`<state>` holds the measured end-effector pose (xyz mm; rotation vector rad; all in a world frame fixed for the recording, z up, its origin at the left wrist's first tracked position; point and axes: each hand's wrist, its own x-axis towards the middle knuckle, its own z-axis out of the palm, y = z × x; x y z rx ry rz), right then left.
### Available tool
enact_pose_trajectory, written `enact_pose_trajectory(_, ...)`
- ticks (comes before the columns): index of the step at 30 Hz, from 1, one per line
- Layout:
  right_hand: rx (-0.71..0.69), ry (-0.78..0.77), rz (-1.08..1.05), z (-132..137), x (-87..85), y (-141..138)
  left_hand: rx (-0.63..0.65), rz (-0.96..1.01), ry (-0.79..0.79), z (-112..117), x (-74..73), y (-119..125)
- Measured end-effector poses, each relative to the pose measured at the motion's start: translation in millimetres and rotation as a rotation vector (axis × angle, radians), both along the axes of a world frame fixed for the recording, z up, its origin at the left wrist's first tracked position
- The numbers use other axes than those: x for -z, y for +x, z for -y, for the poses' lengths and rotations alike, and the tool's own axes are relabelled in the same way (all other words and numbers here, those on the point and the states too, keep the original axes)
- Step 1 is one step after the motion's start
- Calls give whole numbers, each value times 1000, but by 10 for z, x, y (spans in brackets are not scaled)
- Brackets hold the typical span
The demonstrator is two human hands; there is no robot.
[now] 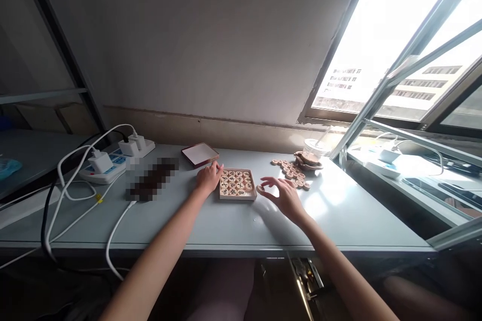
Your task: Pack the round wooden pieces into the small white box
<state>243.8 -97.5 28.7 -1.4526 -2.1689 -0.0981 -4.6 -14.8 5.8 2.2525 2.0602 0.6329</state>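
Note:
A shallow box [238, 198] of round wooden Chinese chess pieces [232, 185] stands on the desk, the pieces lying in rows with characters facing up. Its near right corner shows bare floor. My left hand [208, 178] grips the box's left side, fingers curled at the rim. Just off the right side, my right hand [283, 197] pinches a single Chinese chess piece [260, 188] between thumb and forefinger, the other fingers spread. More loose pieces [289, 169] lie in a cluster beyond my right hand.
The box lid [200, 153] lies upturned behind my left hand. A clear cup with a straw [315, 149] rests on a brown holder [309, 163] at the back right. To the left are a power strip [116, 163] with chargers, white cables [64, 180] and a pixelated dark object [152, 180].

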Motion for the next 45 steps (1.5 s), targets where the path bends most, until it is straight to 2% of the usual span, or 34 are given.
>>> enact_pose_trajectory(3, -21, 28, -35, 30, -6, -188, -3, 21, -14, -12, 6, -11)
enact_pose_trajectory(6, -39, 51, 32, 40, 7, -272, 12, -2, -22, -19, 13, -15)
enact_pose_trajectory(15, -90, 158, 213, 150, 108, -171, 12, 24, -30, -40, 20, -14)
enact_pose_trajectory(20, -71, 156, 265, 153, 87, -169, 18, 12, -37, -43, 18, -13)
enact_pose_trajectory(27, -135, 96, 233, 126, 43, -212, 3, -24, -36, -29, 13, -12)
enact_pose_trajectory(33, -85, -91, 117, 84, -50, -296, 2, -32, -29, -28, 11, -12)
enact_pose_trajectory(38, -49, -107, 184, -25, -199, -390, 8, -18, -49, -16, -8, -9)
enact_pose_trajectory(45, 43, -174, 179, -153, -228, -424, 18, -22, -52, 0, -37, -11)
